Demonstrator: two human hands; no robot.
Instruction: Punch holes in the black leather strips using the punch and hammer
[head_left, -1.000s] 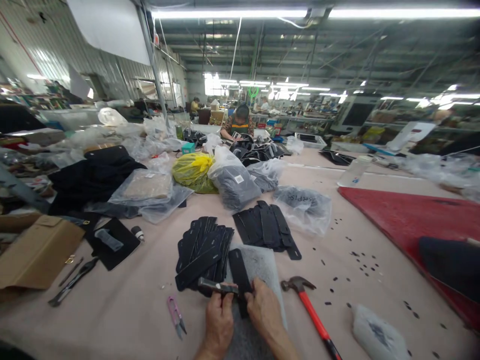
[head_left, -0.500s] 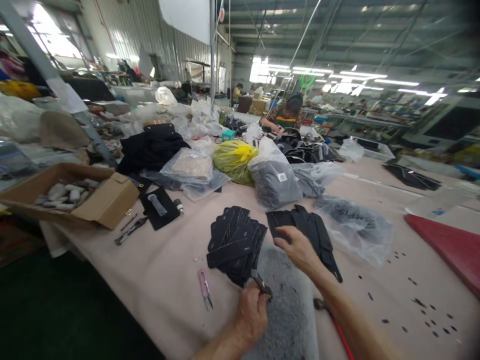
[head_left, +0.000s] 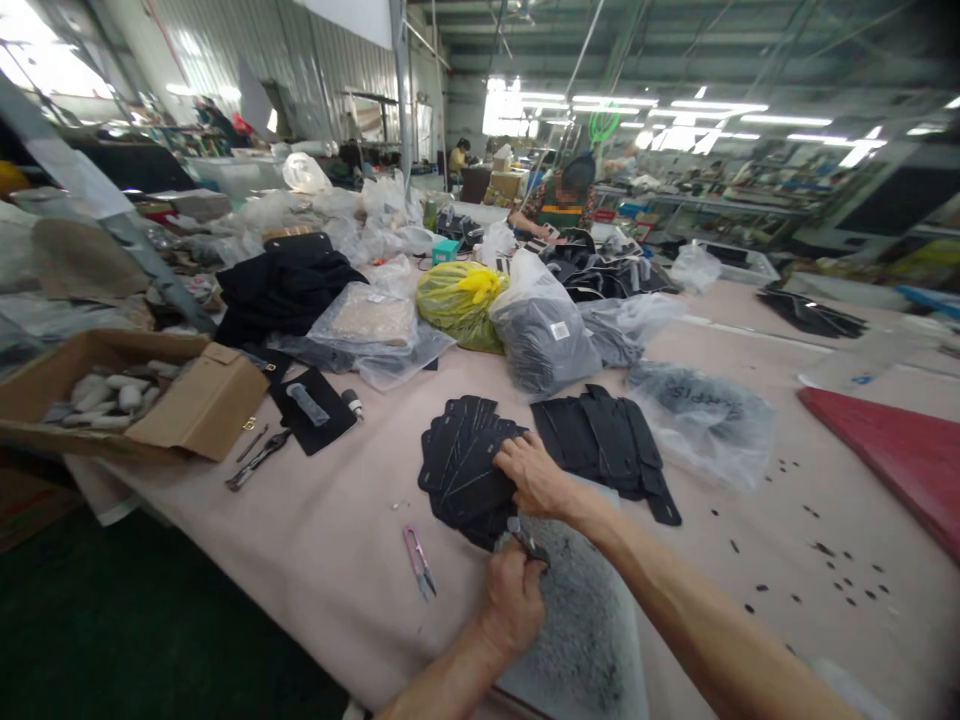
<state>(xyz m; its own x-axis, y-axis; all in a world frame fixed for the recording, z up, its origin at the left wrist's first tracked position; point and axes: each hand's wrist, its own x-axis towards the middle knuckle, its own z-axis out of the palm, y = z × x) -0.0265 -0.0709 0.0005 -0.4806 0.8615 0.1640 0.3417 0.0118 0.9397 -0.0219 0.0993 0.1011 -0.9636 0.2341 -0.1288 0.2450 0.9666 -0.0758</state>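
My right hand point(head_left: 534, 478) lies on the fanned stack of black leather strips point(head_left: 461, 465), its fingers curled over the top pieces. My left hand point(head_left: 514, 598) is closed round a small metal punch tool point(head_left: 528, 540), held over the grey speckled pad point(head_left: 581, 620) at the table's near edge. A second stack of black strips point(head_left: 604, 440) lies just right of my right hand.
Pink thread snips point(head_left: 418, 560) lie left of my left hand. An open cardboard box point(head_left: 127, 395), black pliers point(head_left: 259, 460) and a black card sit at the left. Plastic bags point(head_left: 540, 335) crowd the back. A red mat point(head_left: 896, 455) and small black punched bits point(head_left: 832, 575) are at the right. A person works farther back.
My right hand left the strip on the pad, reached out to the right stack, then came down on the left stack. The view swung left. The hammer is out of view.
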